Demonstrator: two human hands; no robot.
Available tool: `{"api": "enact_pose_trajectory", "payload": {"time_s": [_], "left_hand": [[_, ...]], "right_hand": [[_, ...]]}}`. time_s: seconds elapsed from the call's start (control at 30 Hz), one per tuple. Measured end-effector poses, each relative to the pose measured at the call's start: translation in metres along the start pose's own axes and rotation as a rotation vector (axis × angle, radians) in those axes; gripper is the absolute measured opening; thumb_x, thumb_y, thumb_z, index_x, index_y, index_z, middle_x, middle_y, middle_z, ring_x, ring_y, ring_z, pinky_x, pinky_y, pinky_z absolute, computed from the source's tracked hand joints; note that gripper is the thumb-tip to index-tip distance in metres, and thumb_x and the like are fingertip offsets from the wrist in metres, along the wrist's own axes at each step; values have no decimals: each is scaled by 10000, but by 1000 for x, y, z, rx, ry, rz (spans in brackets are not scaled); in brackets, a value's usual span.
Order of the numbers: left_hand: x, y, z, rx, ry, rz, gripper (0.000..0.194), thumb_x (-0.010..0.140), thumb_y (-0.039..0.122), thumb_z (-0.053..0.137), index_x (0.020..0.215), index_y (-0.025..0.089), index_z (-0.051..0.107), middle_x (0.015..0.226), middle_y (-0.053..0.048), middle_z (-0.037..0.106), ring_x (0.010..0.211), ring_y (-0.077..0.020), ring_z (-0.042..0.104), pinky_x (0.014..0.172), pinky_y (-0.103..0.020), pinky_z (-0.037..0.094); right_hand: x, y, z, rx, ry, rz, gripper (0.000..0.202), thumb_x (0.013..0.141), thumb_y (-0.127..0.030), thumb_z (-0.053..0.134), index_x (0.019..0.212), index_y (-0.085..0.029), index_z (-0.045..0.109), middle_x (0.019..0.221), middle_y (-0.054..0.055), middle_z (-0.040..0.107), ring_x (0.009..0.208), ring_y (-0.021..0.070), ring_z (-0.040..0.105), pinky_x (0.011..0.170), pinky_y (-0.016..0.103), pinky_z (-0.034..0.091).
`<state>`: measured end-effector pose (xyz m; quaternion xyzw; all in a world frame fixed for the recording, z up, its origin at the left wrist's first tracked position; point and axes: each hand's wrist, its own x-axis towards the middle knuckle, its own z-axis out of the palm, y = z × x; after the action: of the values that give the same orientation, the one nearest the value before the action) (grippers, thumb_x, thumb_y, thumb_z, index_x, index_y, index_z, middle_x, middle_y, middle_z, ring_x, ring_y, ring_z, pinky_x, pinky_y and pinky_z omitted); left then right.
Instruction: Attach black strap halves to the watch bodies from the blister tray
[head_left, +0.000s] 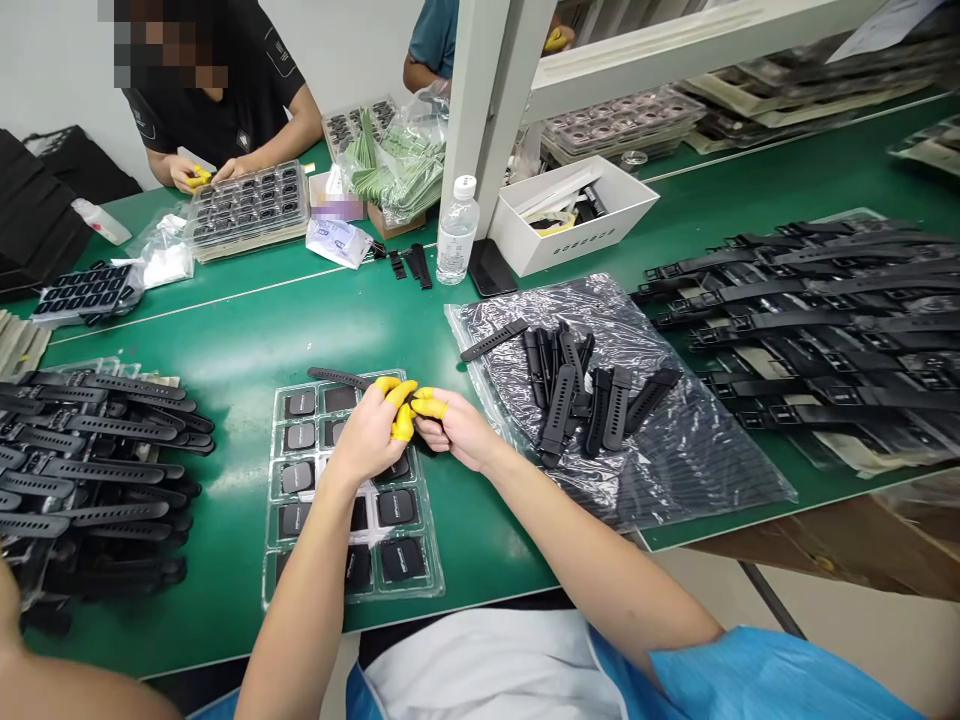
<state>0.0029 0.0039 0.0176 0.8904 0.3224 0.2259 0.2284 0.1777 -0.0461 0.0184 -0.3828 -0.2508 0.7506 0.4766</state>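
Observation:
Over a clear plastic tray [435, 570] of black square pieces, my two hands meet, both wearing yellow finger cots. My left hand [371, 430] is closed on a black watch strap [334, 376], whose holed end sticks out to the left. My right hand [454, 428] pinches at the same dark piece from the right, its fingertips almost touching those of my left. The fingers mostly hide the part between them. To the right, several loose black watch straps [559, 405] lie on a plastic bag [705, 475].
Stacked strapped watches [97, 430] stand at left, and more straps [825, 310] at right. A water bottle [457, 232], a phone [491, 268] and a white box [577, 220] sit beside a post [480, 100]. Across the green table [247, 335], a co-worker [225, 110] handles a tray [255, 205].

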Motion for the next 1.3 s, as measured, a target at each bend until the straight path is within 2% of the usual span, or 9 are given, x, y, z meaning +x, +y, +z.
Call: {"api": "enact_pose_trajectory", "payload": {"time_s": [0.13,0.33,0.6,0.7,0.83,0.93,1.03,1.2,1.3], "left_hand": [[0,-1,-2,96,-69,-25,455,986,176,441,1416,137,584,1314,-172,620,1226,-286,625,1080,-465,557],[-3,4,-11,42,-113,-10,460,983,177,414,1407,130,587,1305,-160,615,1235,-277,612,1099,-443,546],[-4,3,-10,-91,-93,-18,488,932,130,391,1369,126,607,1294,-157,620,1206,-265,633,1080,-424,555],[-4,5,-11,-98,-33,-40,464,976,169,431,1419,166,566,1369,-151,626,1270,-267,631,1105,-424,547],[-10,-3,-28,-106,36,-168,479,1015,218,493,1494,216,481,1371,-126,688,1240,-265,683,1066,-431,572],[-18,-17,-49,-8,59,-292,352,1010,219,516,1353,225,595,1210,-90,764,1102,-260,734,968,-399,598],[-23,-27,-63,185,60,-330,247,1004,211,507,1157,220,700,1089,-79,786,1006,-268,728,904,-393,577],[-23,-25,-66,351,8,-215,375,937,89,482,1167,230,743,1080,-81,781,1013,-272,695,953,-433,513],[-25,-24,-70,440,19,-270,427,900,61,482,1147,257,770,999,-81,775,989,-285,679,973,-470,482]], "right_hand": [[1,1,0,-66,24,27,361,738,-416,774,802,-229,472,502,-121,384,424,44,221,397,176,154],[1,4,-2,-111,26,52,331,752,-418,758,828,-227,498,492,-125,382,413,47,204,396,182,141],[-1,6,1,-51,-8,45,399,756,-464,806,811,-230,488,479,-126,359,418,53,205,403,190,154],[0,9,-1,-144,-7,-53,414,827,-554,761,849,-241,492,519,-108,412,423,79,292,419,216,234],[1,8,-9,-561,74,-278,329,912,-540,697,993,-232,615,678,-41,579,574,143,495,546,271,388],[3,5,-15,-832,93,-343,242,958,-456,625,982,-222,683,832,9,670,741,182,567,681,304,427],[3,5,-18,-964,101,-326,267,978,-424,554,867,-213,674,812,18,660,722,185,546,677,310,394],[2,8,-16,-889,27,-232,240,992,-373,491,919,-213,654,737,-16,602,651,159,485,628,285,353],[0,5,-17,-929,6,-224,196,970,-304,491,946,-213,664,729,-19,592,667,165,486,649,288,356]]}}
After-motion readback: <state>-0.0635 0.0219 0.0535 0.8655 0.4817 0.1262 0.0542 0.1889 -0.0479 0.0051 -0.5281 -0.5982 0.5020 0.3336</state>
